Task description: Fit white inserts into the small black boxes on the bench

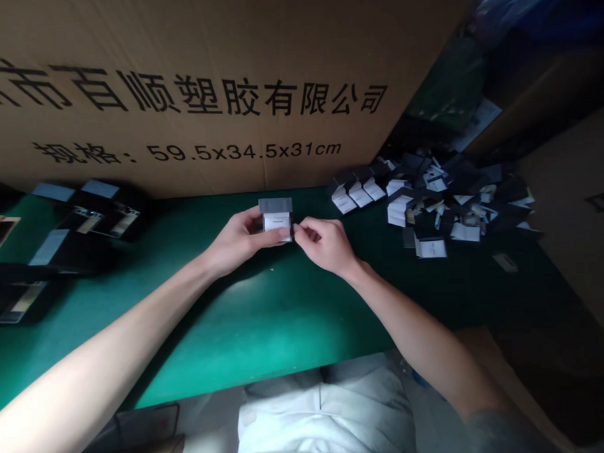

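My left hand (240,237) grips a small dark box (275,206) with its lid raised, the thumb lying across the front. A white printed insert (276,222) shows inside the box. Close against the box's right side is my right hand (325,244), its fingers curled and thumb and forefinger pinched together. What that pinch holds, if anything, is too small to make out. Both hands are just above the green tabletop (266,321).
Behind the hands stands a large printed carton (198,31). Similar small boxes with white inserts (363,194) lie on the right beside a loose heap (461,193). Larger dark boxes (106,208) stand on the left. Another carton (586,207) borders the table's right side.
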Demonstrator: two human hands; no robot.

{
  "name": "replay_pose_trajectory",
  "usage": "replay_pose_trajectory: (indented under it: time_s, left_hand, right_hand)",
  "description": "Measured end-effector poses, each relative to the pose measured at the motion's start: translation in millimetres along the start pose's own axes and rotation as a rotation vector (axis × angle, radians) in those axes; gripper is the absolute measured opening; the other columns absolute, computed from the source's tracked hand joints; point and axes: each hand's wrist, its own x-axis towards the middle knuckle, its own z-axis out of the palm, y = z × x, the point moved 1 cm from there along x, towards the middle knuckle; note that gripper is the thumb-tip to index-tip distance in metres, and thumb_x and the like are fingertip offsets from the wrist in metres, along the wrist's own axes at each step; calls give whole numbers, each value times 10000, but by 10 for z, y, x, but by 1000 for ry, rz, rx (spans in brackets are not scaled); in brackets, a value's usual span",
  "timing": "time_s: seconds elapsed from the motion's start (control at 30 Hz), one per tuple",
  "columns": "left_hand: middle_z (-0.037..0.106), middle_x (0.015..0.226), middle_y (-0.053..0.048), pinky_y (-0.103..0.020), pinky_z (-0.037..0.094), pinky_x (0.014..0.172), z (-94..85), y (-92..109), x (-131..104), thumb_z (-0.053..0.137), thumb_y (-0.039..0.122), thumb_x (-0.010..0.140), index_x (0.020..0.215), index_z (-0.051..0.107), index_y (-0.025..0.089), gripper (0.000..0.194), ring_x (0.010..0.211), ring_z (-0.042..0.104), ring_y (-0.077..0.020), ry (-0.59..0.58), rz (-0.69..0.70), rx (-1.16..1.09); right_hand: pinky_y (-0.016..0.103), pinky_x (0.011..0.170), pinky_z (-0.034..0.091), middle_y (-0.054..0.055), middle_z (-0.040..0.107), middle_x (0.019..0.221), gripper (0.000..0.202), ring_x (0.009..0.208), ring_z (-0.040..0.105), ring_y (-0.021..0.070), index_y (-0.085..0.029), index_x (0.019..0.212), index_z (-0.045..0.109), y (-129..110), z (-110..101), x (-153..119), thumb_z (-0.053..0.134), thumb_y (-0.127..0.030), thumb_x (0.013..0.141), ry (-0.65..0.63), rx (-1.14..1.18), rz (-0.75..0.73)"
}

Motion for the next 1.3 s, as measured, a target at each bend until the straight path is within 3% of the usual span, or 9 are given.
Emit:
replay_pose_trajectory:
  time_s: [0.43,0.63,0.77,1.1,1.3]
  left_hand:
    - [832,1159,-108,-386,649,955,9,22,-7,999,468,685,1133,796,176,572,1054,787,-290,9,25,43]
    - [823,1207,-119,-381,655,963,9,-4,7,934,510,782,1216,784,185,563,1088,789,-294,-24,30,-6]
    - [831,1159,-116,-377,665,927,5,-31,25,896,539,814,1174,803,183,514,1080,790,-309,9,30,6]
    - [832,1098,-87,-344,631,934,9,-28,20,927,469,791,1094,804,187,432,1042,775,-268,21,62,19]
    - [828,1073,-89,-356,626,904,14,2,9,942,537,748,1082,800,184,506,1011,771,-279,48,72,93]
  right_hand:
    - [264,580,377,2,622,618,397,554,536,116,-228,664,519,-11,-3,0,542,-429,1006,6,-11,8]
    - [263,583,381,4,630,625,396,564,545,119,-229,664,519,-2,0,0,537,-426,1008,-3,-11,8]
    - [261,589,394,10,654,639,393,568,555,122,-228,670,531,5,4,1,534,-430,1008,0,-11,8]
    - [263,592,383,4,635,627,386,560,546,119,-227,675,533,5,0,5,543,-422,1009,0,-4,6]
    - [261,585,372,-6,609,616,387,551,534,112,-227,671,518,7,1,2,555,-412,1009,16,17,-4]
